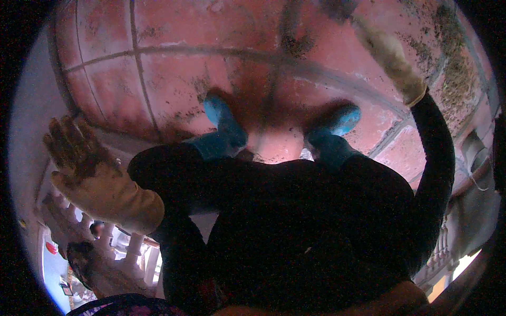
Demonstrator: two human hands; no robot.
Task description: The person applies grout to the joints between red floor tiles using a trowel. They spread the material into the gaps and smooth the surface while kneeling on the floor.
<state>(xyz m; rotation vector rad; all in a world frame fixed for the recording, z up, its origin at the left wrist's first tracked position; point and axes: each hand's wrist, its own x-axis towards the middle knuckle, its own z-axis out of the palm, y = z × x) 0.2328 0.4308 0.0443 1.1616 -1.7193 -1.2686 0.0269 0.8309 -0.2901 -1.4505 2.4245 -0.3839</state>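
Note:
My left hand, in a tan work glove with dark dirt over its palm and fingers, is raised at the left with the fingers stretched out. It holds nothing. My right hand, in a matching tan glove, reaches far forward over the tiles at the upper right. A dark, blurred patch lies at the end of that glove by the top edge; whether it is soiled fingertips or a thing in the hand, I cannot make out. Beneath both hands spreads a floor of reddish tiles with dark joints.
My feet, in blue footwear, stand apart on the tiles. Loose dirt gathers at the right. White balusters run along the lower left, beside a pale wall. A pale curved object with a thin cord sits at the right edge.

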